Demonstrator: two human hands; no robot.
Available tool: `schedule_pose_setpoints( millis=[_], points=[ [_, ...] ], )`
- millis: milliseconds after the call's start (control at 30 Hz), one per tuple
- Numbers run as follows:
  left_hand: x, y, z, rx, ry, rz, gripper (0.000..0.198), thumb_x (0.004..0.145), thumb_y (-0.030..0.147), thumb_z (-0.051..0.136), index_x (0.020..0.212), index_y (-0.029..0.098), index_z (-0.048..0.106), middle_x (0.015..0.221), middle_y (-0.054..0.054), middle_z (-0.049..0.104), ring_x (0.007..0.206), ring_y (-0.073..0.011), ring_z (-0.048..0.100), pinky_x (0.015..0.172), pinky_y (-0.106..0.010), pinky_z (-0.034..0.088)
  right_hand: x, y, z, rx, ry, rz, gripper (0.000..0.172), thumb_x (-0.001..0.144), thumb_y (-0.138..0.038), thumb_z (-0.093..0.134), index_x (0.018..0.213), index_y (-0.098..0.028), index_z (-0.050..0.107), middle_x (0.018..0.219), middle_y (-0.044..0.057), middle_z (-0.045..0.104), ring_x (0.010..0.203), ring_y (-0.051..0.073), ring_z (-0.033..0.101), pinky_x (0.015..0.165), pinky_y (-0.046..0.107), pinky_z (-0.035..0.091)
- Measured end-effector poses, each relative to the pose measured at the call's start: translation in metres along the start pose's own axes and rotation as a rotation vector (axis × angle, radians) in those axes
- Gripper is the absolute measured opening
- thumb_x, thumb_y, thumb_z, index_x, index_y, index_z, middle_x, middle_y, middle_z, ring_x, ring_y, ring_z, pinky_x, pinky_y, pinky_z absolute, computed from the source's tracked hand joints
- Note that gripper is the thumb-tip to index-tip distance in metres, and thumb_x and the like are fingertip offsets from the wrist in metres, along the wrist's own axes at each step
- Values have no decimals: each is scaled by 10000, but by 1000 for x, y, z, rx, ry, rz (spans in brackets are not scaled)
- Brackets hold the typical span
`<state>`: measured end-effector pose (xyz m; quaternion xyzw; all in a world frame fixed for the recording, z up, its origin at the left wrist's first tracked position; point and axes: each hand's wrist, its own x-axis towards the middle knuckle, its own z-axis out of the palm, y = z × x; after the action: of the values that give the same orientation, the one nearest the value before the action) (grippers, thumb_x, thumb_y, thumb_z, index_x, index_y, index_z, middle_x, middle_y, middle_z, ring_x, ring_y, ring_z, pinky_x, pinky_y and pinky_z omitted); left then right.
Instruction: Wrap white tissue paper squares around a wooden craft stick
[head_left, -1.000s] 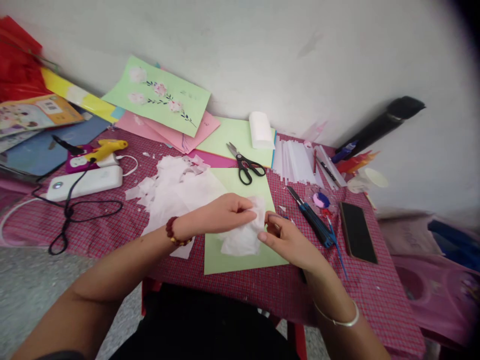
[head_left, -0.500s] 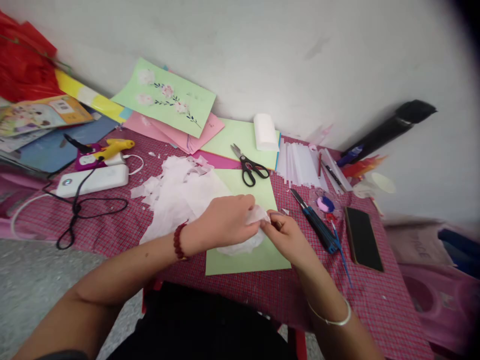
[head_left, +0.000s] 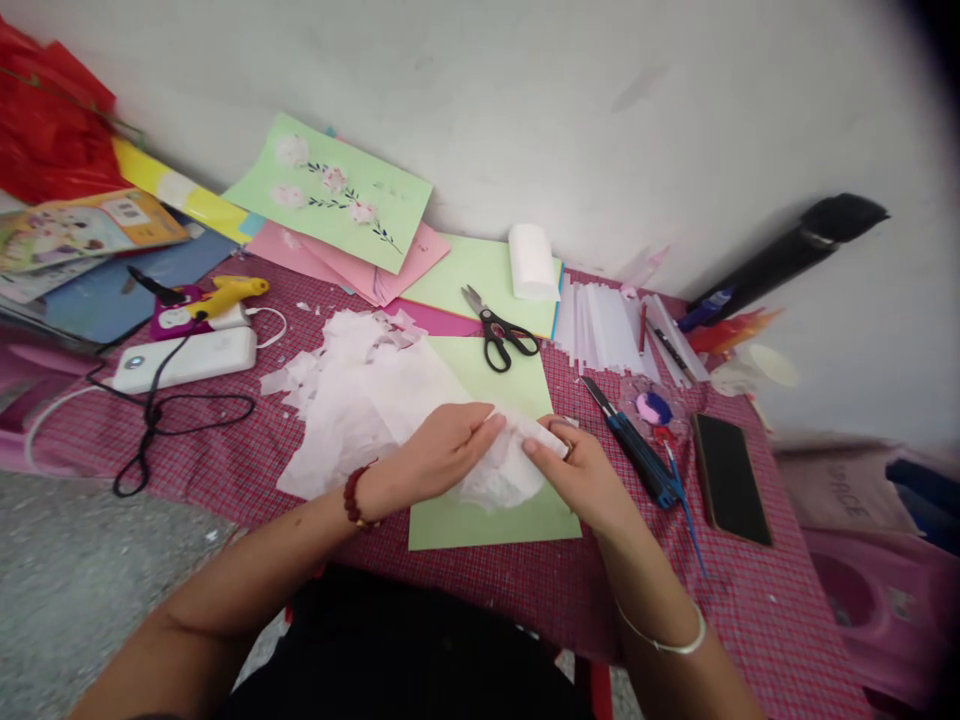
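Observation:
Between my hands is a piece of white tissue paper [head_left: 510,468], thin and crumpled, above a pale green sheet [head_left: 480,530]. My left hand [head_left: 442,450] pinches its left side with the fingertips. My right hand [head_left: 574,465] grips the right edge, thumb on top and fingers behind. More white tissue paper [head_left: 352,400] lies in a torn, loose heap just left of the green sheet, partly behind my left hand. Black-handled scissors [head_left: 501,330] rest at the far edge of the green sheet, blades pointing away from me.
On the right lie a blue utility knife [head_left: 634,445], a thin blue brush [head_left: 686,515], a phone [head_left: 731,480] and several white glue sticks [head_left: 604,325]. At left are a white power bank [head_left: 187,360] and a yellow glue gun [head_left: 232,295]. A flower picture [head_left: 337,195] leans at the back.
My hands have moved slightly apart, and the tissue paper between them is spread wider. The fingers of my left hand have straightened. The things on the table have stayed put.

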<state>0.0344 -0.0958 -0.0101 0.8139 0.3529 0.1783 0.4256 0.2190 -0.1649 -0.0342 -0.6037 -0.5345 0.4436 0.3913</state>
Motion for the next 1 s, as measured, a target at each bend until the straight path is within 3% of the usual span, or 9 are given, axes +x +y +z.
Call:
schedule_pose_setpoints(
  millis=[167, 233, 400, 533, 667, 767, 900, 1000],
  points=[
    [-12, -10, 5, -219, 165, -153, 405, 939, 455, 331, 674, 163, 421, 628, 22, 426, 587, -96, 370, 527, -218, 305, -2, 6, -5, 20, 80, 22, 290, 820, -388, 571, 631, -182, 495, 695, -7, 452, 594, 109, 431, 507, 232, 349],
    [-15, -17, 7, -369, 180, -237, 391, 925, 465, 366, 726, 150, 485, 655, 8, 477, 611, -103, 414, 546, -219, 349, -2, 7, -5, 20, 101, 31, 303, 820, -396, 570, 623, -187, 473, 688, -13, 432, 587, 106, 415, 502, 231, 336],
    [-15, -30, 6, -936, -69, -358, 382, 852, 490, 496, 900, 129, 608, 818, -67, 631, 718, -137, 554, 658, -256, 462, -4, 2, -1, -39, 50, -27, 294, 828, -360, 564, 608, -187, 471, 675, -14, 439, 578, 106, 416, 502, 232, 333],
    [0, -32, -15, -995, -240, -541, 464, 788, 561, 551, 838, 111, 655, 790, -84, 655, 674, -144, 567, 595, -243, 445, -10, -6, -1, -154, 6, -75, 261, 855, -334, 544, 642, -187, 510, 666, -7, 475, 577, 116, 437, 514, 241, 336],
    [17, -16, -37, -797, -415, -391, 410, 745, 529, 628, 750, 120, 654, 722, -60, 644, 585, -123, 534, 516, -222, 386, -17, -17, -3, -283, -13, -151, 275, 882, -313, 520, 635, -192, 504, 659, 3, 496, 602, 130, 461, 552, 257, 351],
    [21, 5, -42, -502, -484, -228, 321, 790, 411, 586, 630, 133, 568, 568, 1, 515, 472, -83, 413, 433, -212, 267, -24, -23, -7, -315, -52, -166, 265, 893, -312, 505, 658, -192, 518, 687, 11, 509, 612, 131, 464, 559, 262, 350],
    [16, 26, -32, -239, -435, 4, 309, 837, 268, 445, 558, 163, 361, 527, 49, 301, 461, -61, 282, 436, -219, 194, -31, -26, -12, -236, -200, -85, 171, 837, -347, 587, 774, -191, 558, 698, -10, 477, 556, 109, 395, 500, 254, 305],
    [7, 27, -16, -88, -427, 130, 314, 842, 227, 413, 563, 165, 284, 540, 49, 245, 494, -63, 257, 474, -235, 187, -30, -24, -11, -164, -139, -50, 157, 837, -325, 577, 761, -195, 534, 684, -25, 432, 561, 102, 374, 494, 247, 291]
  ],
)
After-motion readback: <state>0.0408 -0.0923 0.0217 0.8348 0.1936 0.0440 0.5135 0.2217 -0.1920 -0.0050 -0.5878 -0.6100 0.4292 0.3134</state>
